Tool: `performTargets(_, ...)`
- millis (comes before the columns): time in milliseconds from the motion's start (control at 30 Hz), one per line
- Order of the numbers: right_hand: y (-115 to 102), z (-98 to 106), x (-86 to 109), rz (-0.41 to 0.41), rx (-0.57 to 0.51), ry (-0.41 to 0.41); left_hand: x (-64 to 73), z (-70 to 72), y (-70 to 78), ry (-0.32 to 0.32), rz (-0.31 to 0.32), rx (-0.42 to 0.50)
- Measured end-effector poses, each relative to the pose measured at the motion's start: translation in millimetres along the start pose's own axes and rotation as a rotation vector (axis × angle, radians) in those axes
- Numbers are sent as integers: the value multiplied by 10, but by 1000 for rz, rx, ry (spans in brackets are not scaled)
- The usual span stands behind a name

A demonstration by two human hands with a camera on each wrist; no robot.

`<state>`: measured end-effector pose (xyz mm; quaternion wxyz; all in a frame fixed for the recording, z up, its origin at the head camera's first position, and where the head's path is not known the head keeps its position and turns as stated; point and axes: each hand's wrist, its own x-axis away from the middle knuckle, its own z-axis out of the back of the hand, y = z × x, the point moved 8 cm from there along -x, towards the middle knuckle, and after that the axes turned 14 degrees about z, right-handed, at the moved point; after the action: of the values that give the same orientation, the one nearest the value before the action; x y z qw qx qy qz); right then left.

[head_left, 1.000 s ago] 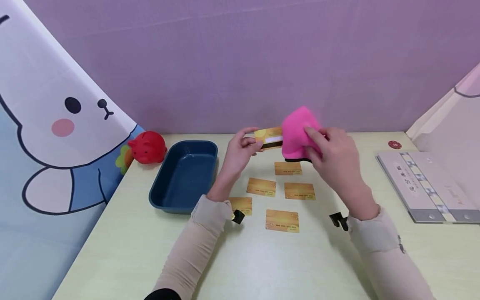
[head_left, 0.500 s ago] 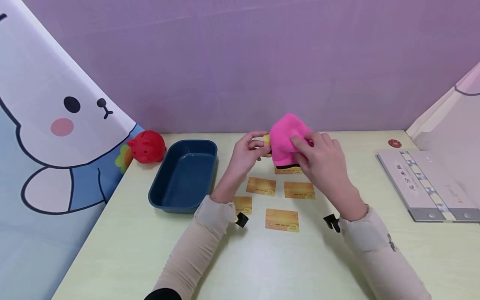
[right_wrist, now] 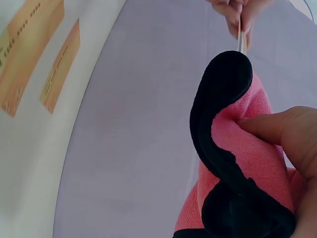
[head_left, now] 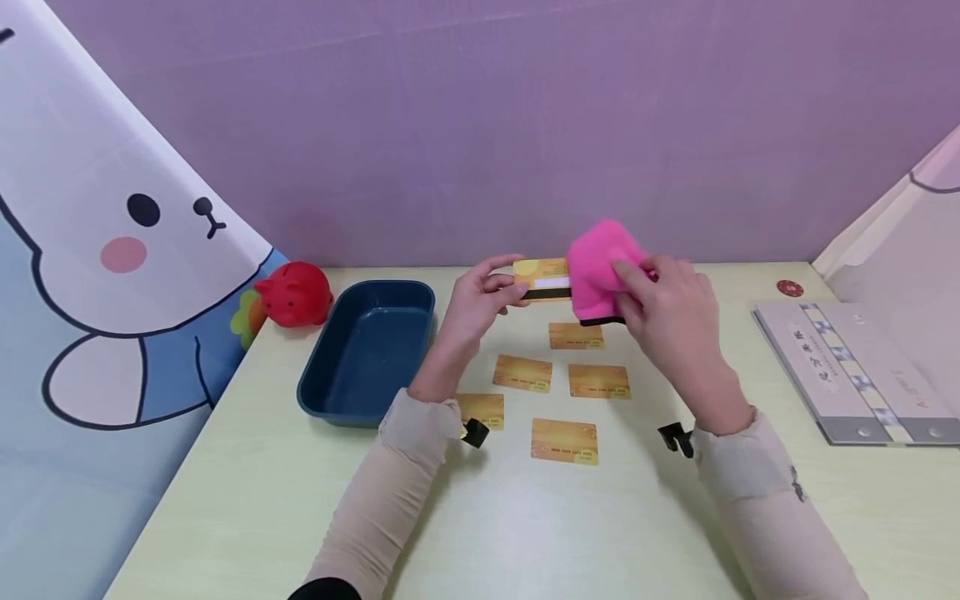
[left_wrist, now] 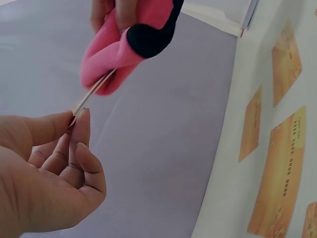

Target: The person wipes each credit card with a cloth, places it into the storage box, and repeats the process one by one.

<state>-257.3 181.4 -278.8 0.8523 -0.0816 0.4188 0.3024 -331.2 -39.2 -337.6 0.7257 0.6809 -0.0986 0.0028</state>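
Above the table's far part, my left hand (head_left: 474, 307) pinches a gold bank card (head_left: 542, 273) by its left end. The card's back, with a white panel and dark stripe, faces the head camera. My right hand (head_left: 673, 323) grips a fuzzy pink cloth (head_left: 602, 265) with black edging, which wraps over the card's right end and hides it. In the left wrist view, the card (left_wrist: 94, 93) appears edge-on, entering a fold of the cloth (left_wrist: 106, 57). The right thumb (right_wrist: 277, 126) presses into the pink fabric in the right wrist view.
Several gold cards, including one at the front (head_left: 565, 442), lie on the table (head_left: 525, 533). A dark blue tray (head_left: 367, 358) and a red piggy bank (head_left: 295, 294) stand left. At right are a grey-white folder (head_left: 862, 371) and red chip (head_left: 790, 288).
The right hand slid the pink cloth leftward over nearly the whole card, then back to the right, baring its left part again. The left hand kept its pinch, shifting slightly right and back.
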Motion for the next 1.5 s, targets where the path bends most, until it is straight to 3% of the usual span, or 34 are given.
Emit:
performTargets(367,187,136,32,-60,42,58,-9,124,13,40,-22,24)
performTargets(667,-18,118,-53,27,-29,64,-20,45,-12,39,-45,-4)
performTargets(900,-212,-17,-68,84,-51,14,-7,-68,-62,25,-35,-41)
performTargets(1133,-274,-101,-45,78,-68,-23,17,-140,-58,10,-29,-43)
performTargets(1500,-232,-109,-29,49,-60,-22,30,-123,-43,2,-5,-32)
